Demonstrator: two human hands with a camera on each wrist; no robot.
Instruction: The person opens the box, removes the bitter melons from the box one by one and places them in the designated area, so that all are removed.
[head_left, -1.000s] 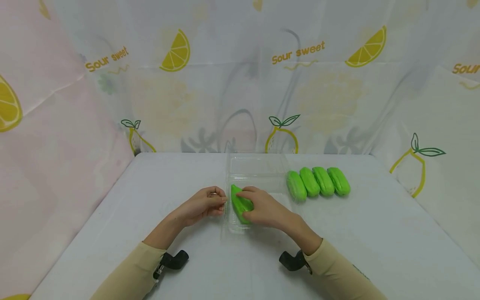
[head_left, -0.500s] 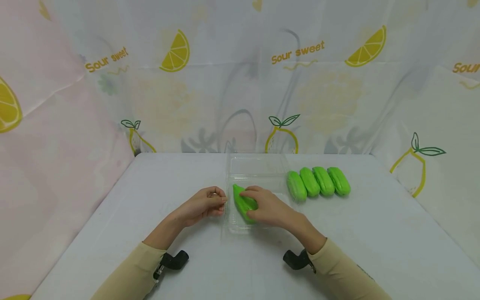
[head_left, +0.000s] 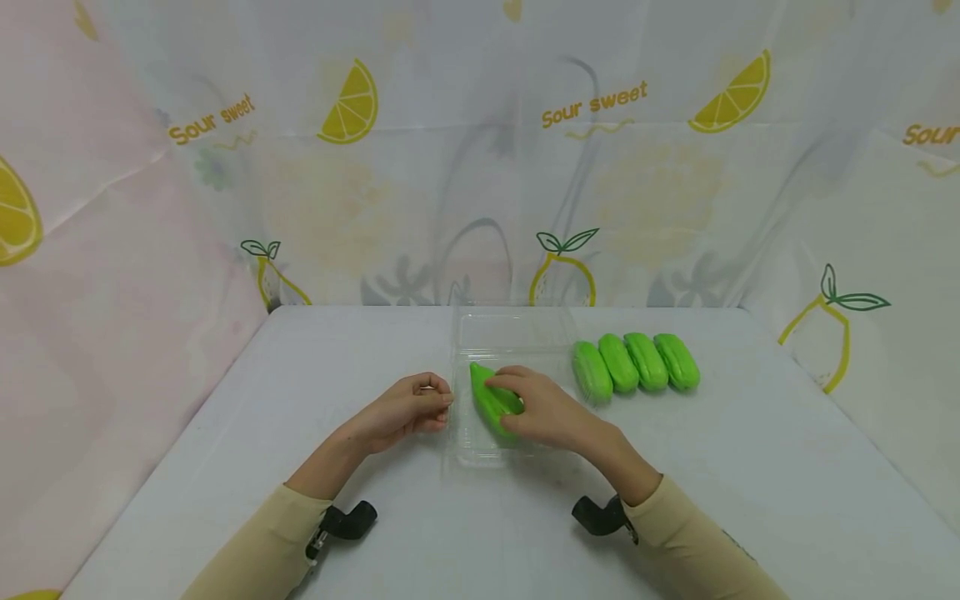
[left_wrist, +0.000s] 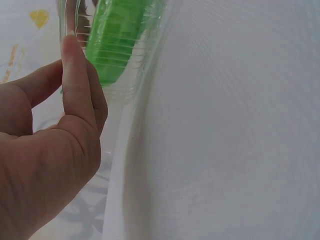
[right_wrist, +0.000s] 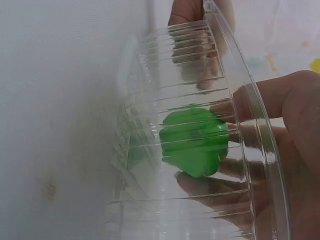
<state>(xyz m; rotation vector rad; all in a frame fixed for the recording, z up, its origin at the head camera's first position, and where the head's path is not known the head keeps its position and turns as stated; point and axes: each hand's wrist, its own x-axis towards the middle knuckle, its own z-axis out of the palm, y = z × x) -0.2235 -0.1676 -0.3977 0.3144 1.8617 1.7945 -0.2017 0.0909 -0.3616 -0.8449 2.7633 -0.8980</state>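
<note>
A clear plastic clamshell box [head_left: 461, 442] lies in the middle of the table with its lid folded back. My left hand [head_left: 408, 410] pinches the box's left rim; in the left wrist view its fingertips [left_wrist: 73, 47] meet the clear edge. Over the box's bottom half, my right hand [head_left: 551, 410] grips a bright green oblong thing [head_left: 489, 402] with lengthwise ridges and a pointed far end. Through the box wall in the right wrist view, fingers curl round the green thing's blunt, lobed end [right_wrist: 195, 142]. Its exact kind is unclear.
Several similar green oblong things [head_left: 619, 364] lie side by side on the white table [head_left: 750, 467], right of the box. A lemon-printed cloth [head_left: 480, 167] hangs behind and along the sides.
My right hand has slid the green thing a little to the right and slightly away from me, within the box. The left hand has stayed at the left rim.
</note>
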